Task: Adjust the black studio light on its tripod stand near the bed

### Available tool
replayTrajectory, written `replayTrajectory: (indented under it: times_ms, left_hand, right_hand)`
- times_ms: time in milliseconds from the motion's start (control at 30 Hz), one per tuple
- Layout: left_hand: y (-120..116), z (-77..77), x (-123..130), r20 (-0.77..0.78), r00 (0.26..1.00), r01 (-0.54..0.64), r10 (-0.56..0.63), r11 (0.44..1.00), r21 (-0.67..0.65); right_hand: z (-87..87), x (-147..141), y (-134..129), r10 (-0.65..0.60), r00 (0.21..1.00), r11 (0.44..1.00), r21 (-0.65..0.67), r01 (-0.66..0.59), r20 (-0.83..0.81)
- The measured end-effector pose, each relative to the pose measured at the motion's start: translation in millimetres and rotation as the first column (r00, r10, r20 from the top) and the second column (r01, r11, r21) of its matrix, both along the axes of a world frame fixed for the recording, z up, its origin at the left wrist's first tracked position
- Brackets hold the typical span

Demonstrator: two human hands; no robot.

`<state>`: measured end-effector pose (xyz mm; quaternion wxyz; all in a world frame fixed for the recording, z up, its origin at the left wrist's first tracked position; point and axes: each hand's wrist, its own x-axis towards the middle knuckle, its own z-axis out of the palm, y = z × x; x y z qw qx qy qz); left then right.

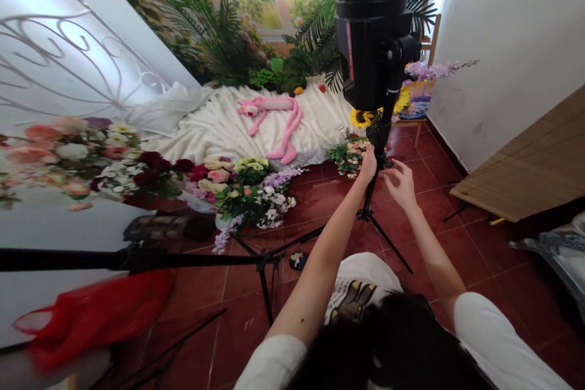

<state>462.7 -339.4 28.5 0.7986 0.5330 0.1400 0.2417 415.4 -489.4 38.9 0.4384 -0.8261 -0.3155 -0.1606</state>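
Observation:
A black studio light (372, 42) is mounted on top of a light stand (369, 195) in front of me. My left hand (368, 164) is closed around the stand's pole, just below a dark clamp collar (378, 133). On the other side of the pole is my right hand (401, 186), its fingers apart and curved. Its fingertips are close to a small dark knob (387, 163) on the pole; whether they touch it I cannot tell. The stand's legs are spread on the red tiled floor (301, 195).
A second black tripod (262, 262) stands at the left, its legs crossing the floor. Flower bunches (247, 189) line a white fur cloth (205, 116), where a pink plush toy (274, 106) lies. A red bag (105, 311) is lower left; a brown panel (525, 152) leans right.

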Motion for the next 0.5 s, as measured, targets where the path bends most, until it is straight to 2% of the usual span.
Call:
replayTrajectory:
  times_ms: [267, 367, 500]
  left_hand:
    - [-2, 3.3, -2, 0.003, 1.0, 0.018, -0.018, 1.0, 0.013]
    - [-2, 7.1, -4, -0.001, 0.999, 0.038, -0.038, 0.999, 0.01]
    - [-2, 10.8, -6, -0.031, 0.999, 0.03, -0.03, 1.0, 0.003]
  right_hand:
    - [-4.1, -3, -1, 0.049, 0.997, 0.988, -0.152, -0.039, 0.061]
    - [-3.6, -4, 0, 0.04, 0.998, 0.988, -0.151, -0.032, 0.049]
    - [-2.6, -6, 3, 0.012, 1.0, 0.997, -0.08, -0.013, -0.021]
